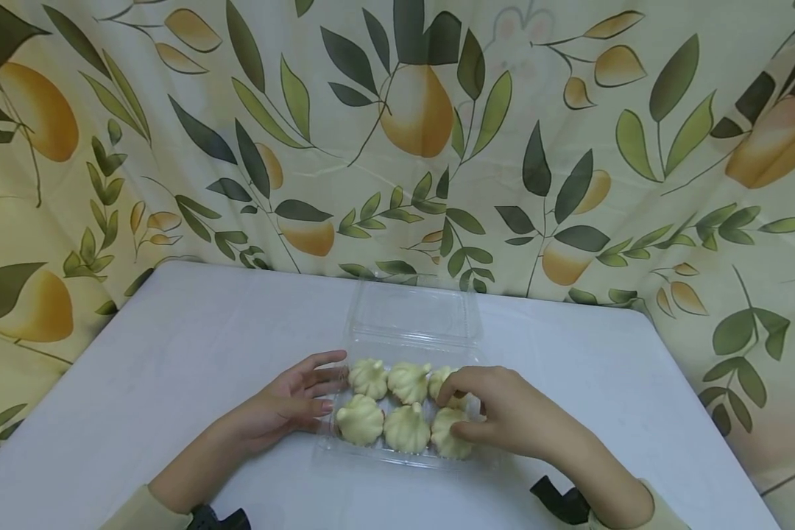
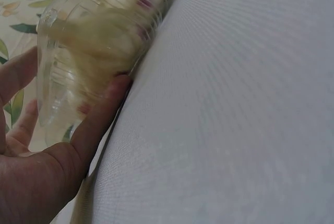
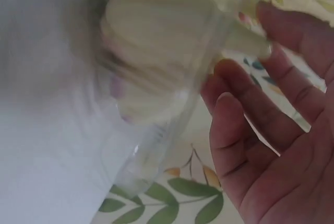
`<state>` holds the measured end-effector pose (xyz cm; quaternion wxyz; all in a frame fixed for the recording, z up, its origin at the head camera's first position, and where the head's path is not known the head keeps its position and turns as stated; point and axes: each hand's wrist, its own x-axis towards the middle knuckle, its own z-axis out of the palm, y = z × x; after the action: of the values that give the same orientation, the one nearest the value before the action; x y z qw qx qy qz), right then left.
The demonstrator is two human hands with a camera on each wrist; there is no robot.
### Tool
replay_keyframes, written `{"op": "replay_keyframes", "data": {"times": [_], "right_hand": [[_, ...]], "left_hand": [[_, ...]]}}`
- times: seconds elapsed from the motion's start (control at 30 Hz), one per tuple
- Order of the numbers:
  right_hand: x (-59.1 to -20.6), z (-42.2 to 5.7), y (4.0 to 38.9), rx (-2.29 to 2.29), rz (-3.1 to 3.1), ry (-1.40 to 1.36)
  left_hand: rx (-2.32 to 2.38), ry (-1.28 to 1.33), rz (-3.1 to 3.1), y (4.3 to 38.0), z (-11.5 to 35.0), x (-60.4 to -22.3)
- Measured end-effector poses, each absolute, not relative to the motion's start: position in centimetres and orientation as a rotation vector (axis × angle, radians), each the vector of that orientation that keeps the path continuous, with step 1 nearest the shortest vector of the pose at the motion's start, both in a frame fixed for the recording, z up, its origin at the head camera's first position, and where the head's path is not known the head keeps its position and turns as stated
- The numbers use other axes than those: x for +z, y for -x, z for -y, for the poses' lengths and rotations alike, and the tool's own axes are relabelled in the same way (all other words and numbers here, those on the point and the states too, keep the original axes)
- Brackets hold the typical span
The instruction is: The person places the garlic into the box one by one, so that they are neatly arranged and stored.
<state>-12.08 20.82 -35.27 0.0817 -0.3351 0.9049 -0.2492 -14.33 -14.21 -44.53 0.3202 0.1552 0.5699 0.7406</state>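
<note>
Pale garlic bulbs [image 1: 407, 428] sit in two rows of three in a clear plastic box [image 1: 416, 461] on the table. Its hinged lid [image 1: 416, 313] lies back, away from the person. At the box's left side, my left hand [image 1: 285, 401] has its fingers spread, with the thumb touching the wall; the left wrist view shows this hand [image 2: 57, 166] against the plastic. My right hand [image 1: 510, 412] is over the right end, its bent fingers at the far right bulb [image 1: 439, 379], partly hidden. In the right wrist view, the fingers of this hand [image 3: 276, 114] are loosely bent near a bulb's stem [image 3: 248, 41].
A white cloth [image 1: 192, 353] covers the table. Behind it hangs a curtain [image 1: 411, 184] printed with fruit and leaves. Dark straps [image 1: 559, 500] show near both wrists.
</note>
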Motion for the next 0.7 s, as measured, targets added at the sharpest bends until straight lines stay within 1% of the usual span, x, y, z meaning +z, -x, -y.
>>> {"op": "replay_keyframes", "data": {"times": [0.13,0.23,0.47,0.6,0.7], "right_hand": [[-34.5,-22.3,13.4,-0.924,-2.657,0.978],[-34.3,-23.7,15.0,-1.107,-2.659,0.898],[-34.9,-26.0,18.8,-1.540,-2.613,0.448],[-35.6,-26.4,20.4,-1.684,-2.507,0.220],[-36.3,-26.7,21.2,-1.791,-2.383,0.109]], "left_hand": [[1.947,-0.406,-1.497,14.4,14.2,-44.4],[1.948,-0.409,-1.498,14.5,14.2,-44.4],[1.951,-0.408,-1.490,14.5,14.2,-44.4],[1.950,-0.394,-1.487,14.4,14.2,-44.4],[1.947,-0.387,-1.491,14.4,14.1,-44.4]]}}
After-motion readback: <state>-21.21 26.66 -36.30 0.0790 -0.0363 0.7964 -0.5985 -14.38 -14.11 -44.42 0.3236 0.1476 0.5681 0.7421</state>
